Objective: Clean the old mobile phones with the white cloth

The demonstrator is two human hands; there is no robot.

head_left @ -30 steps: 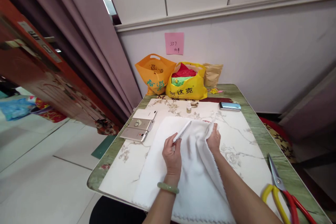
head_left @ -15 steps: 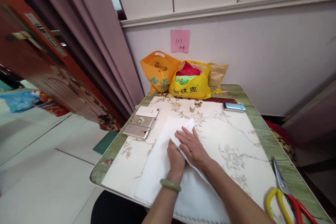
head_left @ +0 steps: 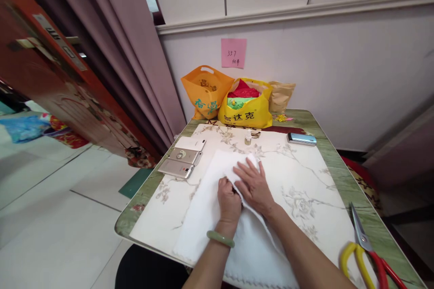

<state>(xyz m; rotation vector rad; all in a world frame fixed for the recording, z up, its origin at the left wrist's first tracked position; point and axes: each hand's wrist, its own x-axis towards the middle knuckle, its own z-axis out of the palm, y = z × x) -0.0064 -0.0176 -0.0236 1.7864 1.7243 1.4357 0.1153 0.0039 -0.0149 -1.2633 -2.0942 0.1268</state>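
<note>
Right hand (head_left: 255,185) lies flat, fingers spread, pressing a folded flap of the white cloth (head_left: 210,207) so it stays down. Left hand (head_left: 229,199) is curled, tucked under that flap's edge; what it grips, cannot tell. Cloth sits mid-table (head_left: 339,162) on a floral mat (head_left: 305,180). Phones (head_left: 181,161) lie left, scissors (head_left: 368,253) right, bags (head_left: 244,104) behind.

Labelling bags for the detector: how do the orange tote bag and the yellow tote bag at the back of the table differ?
The orange tote bag stands left, narrower, with a cut-out handle and teal print; what it holds is hidden. The yellow tote bag sits right of it, wider and lower, with dark print, its mouth open on red and green fabric. Both are soft printed carrier bags against the wall, side by side.
</note>
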